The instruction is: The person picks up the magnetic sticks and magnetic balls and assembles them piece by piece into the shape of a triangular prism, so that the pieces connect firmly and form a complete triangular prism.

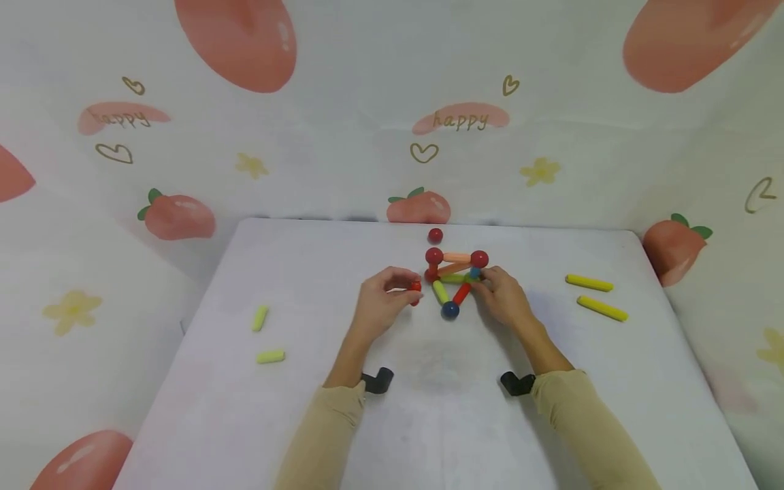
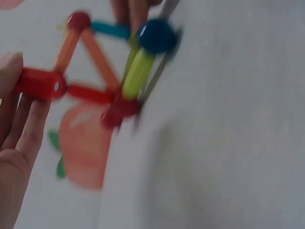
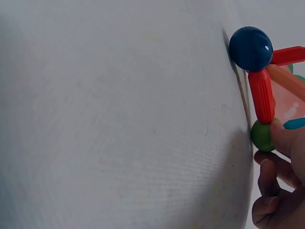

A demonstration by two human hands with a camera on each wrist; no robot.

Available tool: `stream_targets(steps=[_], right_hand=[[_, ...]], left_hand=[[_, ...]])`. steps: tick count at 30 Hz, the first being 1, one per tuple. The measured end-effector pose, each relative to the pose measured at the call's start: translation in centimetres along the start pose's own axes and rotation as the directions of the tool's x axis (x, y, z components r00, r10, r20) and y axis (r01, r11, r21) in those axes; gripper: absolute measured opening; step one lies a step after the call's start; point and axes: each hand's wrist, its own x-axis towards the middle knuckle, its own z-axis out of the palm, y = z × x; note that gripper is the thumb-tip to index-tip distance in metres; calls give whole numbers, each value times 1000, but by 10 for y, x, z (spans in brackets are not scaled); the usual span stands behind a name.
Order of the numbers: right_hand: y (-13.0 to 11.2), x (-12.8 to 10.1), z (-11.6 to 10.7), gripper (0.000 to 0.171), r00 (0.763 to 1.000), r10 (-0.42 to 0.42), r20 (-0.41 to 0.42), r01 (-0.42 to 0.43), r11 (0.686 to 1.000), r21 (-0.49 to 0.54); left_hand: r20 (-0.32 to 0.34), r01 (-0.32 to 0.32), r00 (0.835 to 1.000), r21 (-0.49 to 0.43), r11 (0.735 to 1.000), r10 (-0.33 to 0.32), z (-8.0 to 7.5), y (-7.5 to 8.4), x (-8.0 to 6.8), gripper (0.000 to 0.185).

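In the head view my left hand (image 1: 382, 299) pinches a short red rod (image 1: 415, 292) between thumb and fingers, just left of a frame of magnetic balls and rods. In the left wrist view this red rod (image 2: 34, 83) overlaps the frame. My right hand (image 1: 503, 296) grips the frame's right corner, thumb and fingertips on a green ball (image 3: 263, 135). A red rod (image 3: 261, 95) joins that ball to a dark blue ball (image 1: 450, 310) at the front. Red balls (image 1: 434, 256) and an orange rod (image 1: 456, 258) form the raised upper part. A blue rod (image 1: 475, 272) stands by the right fingertips.
A loose red ball (image 1: 435, 235) lies behind the frame near the table's back edge. Two yellow rods (image 1: 589, 282) lie at the right, and two short yellow-green rods (image 1: 271, 356) at the left. Black wrist mounts (image 1: 378, 381) stick out from both wrists.
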Motion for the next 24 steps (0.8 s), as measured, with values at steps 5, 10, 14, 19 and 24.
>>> stream_targets(steps=[5,10,14,19,24], right_hand=[[-1,2,2,42,1000,-8,1,8,1000,-5],[0,1,1,40,999,-30,-12,30,1000,7],[0,1,0,38,998,-50,-27,50,999,11],[0,0,0,37,997,-65,-46,66,998,20],[1,0,0,38,997,-63,-51,63,998,14]], left_hand=[[-3,20,1000,-108,994,-21,42,-5,6,29],[20,33,999,-119,992,-30,63,-9,8,28],[60,66,996,-82,994,-61,71,-11,8,28],[68,59,996,-41,997,-56,77,-15,8,29],[75,45,996,-39,998,-42,79,-19,9,29]])
